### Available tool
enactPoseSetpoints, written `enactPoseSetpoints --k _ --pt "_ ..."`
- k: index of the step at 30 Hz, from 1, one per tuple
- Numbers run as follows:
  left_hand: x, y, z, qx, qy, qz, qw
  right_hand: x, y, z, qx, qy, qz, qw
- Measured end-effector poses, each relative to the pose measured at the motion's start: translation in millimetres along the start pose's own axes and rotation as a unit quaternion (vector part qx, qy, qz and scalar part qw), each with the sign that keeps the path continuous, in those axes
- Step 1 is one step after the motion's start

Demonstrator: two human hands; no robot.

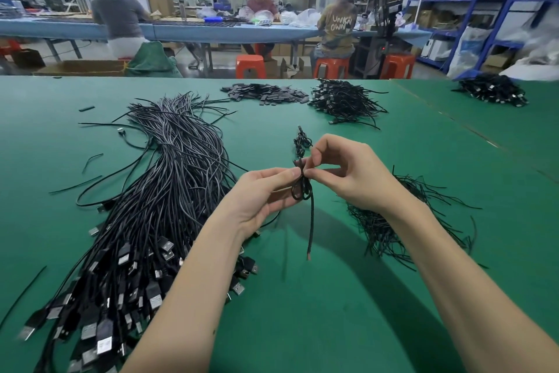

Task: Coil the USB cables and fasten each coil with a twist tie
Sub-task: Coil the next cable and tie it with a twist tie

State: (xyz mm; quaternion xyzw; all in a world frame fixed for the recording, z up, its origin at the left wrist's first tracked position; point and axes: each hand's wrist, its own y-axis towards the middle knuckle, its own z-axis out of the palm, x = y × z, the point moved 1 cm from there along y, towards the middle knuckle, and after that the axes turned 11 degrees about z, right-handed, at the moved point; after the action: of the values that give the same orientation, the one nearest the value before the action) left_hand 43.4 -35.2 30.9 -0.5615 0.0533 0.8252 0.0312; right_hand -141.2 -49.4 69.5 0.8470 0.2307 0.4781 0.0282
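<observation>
Fingers of both hands pinch black coiled cable (302, 188), one end dangling.

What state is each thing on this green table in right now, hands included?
Left hand: pinching the coiled cable.
Right hand: pinching the twist tie at the coil's middle.
Coiled cable: held above the table, one end hanging down.
Big cable bundle: loose, uncoiled, lying on the table.
Twist tie pile: loose, on the table under the right wrist.
Far cable pile: heaped.
</observation>
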Motion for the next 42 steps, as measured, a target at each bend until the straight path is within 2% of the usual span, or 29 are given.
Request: enactPoseSetpoints --k 4,8,12,19,30,34,37,40,42 --pt "3 1 6 -0.029 -0.03 0.009 0.999 0 0 3 -0.029 -0.026 -0.01 0.999" --pt "5 3 7 -0.064 -0.042 0.03 0.997 3 0 8 -0.086 -0.132 -0.048 0.986" --pt "4 3 6 -0.093 -0.062 0.069 0.991 7 2 12 -0.127 -0.202 -0.042 0.97" --pt "5 4 8 -0.125 -0.096 0.121 0.98 13 5 15 -0.13 -0.113 -0.01 0.985" --pt "1 4 18 -0.074 -0.152 0.164 0.972 15 0 16 -0.17 -0.039 -0.039 0.984" --pt "1 2 20 -0.082 -0.137 0.181 0.97 15 -1 16 -0.161 -0.033 -0.037 0.986" --pt "2 2 23 -0.092 -0.1 0.197 0.971 16 -1 18 -0.183 -0.04 -0.043 0.981" --pt "4 1 26 -0.07 -0.118 0.177 0.974 14 0 19 -0.217 -0.051 -0.044 0.974" --pt "3 0 26 -0.045 -0.183 0.12 0.975 12 -2 19 -0.213 -0.046 -0.054 0.975"
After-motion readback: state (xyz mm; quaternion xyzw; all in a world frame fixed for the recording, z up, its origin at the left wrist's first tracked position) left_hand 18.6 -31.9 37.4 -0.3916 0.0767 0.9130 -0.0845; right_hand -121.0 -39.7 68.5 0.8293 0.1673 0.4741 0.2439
